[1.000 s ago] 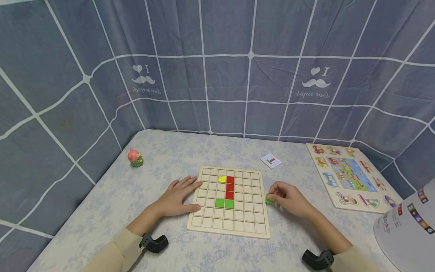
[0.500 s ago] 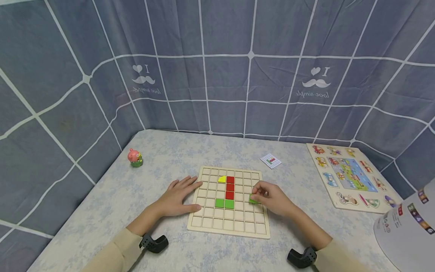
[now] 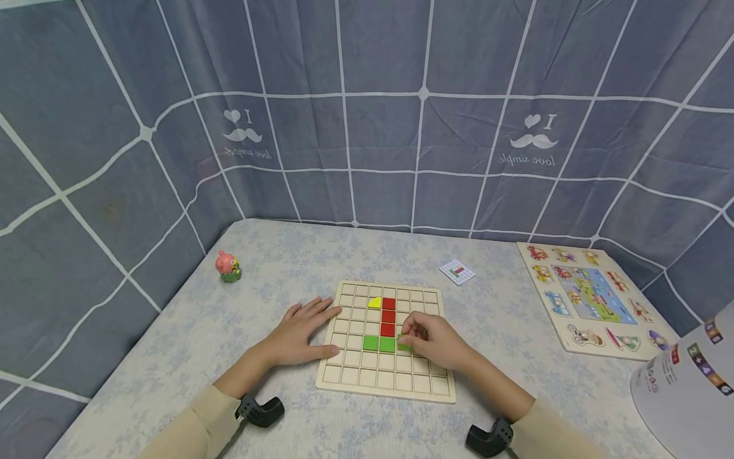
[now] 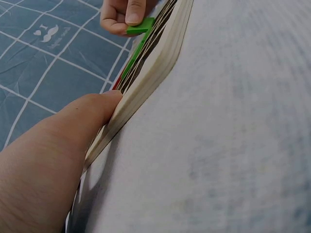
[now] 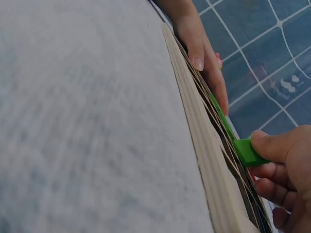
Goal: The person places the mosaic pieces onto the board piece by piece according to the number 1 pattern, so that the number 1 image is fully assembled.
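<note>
A wooden grid board (image 3: 390, 382) lies on the table, with a yellow quarter-round tile (image 3: 375, 303), a column of red square tiles (image 3: 388, 316) and two green square tiles (image 3: 371, 343) in its cells. My right hand (image 3: 438, 341) pinches another green square tile (image 5: 249, 152) between thumb and fingers. In the head view this tile is at the cell just right of the green pair; the right wrist view has it tilted at the board's slats. My left hand (image 3: 298, 338) lies spread at the board's left edge, thumb and fingertips on the rim.
Behind the board lies a small pattern card (image 3: 457, 271). A picture puzzle board (image 3: 590, 299) is at the right, near a white tub (image 3: 688, 382). A pink-and-green figurine (image 3: 228, 266) stands at the far left. A grey-blue checked curtain (image 3: 378, 127) hangs behind the table.
My right hand has carried the green tile leftward, from beside the board's right edge to the cell by the green pair. The left hand has stayed in place.
</note>
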`<action>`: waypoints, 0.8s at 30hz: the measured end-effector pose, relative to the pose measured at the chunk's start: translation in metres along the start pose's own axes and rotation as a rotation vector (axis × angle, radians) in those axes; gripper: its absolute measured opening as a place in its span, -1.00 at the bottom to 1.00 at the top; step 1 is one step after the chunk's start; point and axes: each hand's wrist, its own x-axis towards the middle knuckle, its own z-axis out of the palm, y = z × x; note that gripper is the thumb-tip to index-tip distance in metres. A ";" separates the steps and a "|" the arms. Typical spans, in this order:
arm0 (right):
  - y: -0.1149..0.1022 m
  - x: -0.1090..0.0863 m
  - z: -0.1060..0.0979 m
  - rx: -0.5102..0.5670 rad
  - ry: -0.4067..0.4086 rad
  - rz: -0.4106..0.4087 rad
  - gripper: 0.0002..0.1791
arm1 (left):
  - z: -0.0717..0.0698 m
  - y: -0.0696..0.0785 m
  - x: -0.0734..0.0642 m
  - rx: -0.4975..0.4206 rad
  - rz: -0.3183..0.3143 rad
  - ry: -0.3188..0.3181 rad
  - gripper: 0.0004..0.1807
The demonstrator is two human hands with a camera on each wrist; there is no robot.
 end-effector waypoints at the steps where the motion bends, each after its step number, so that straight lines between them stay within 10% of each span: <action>1: 0.000 0.000 0.001 -0.012 -0.003 -0.003 -0.89 | 0.000 0.000 0.000 -0.001 0.001 0.000 -0.11; 24: 0.003 -0.008 -0.012 -0.107 0.055 -0.057 -0.79 | 0.001 -0.001 0.001 -0.009 0.000 -0.002 -0.11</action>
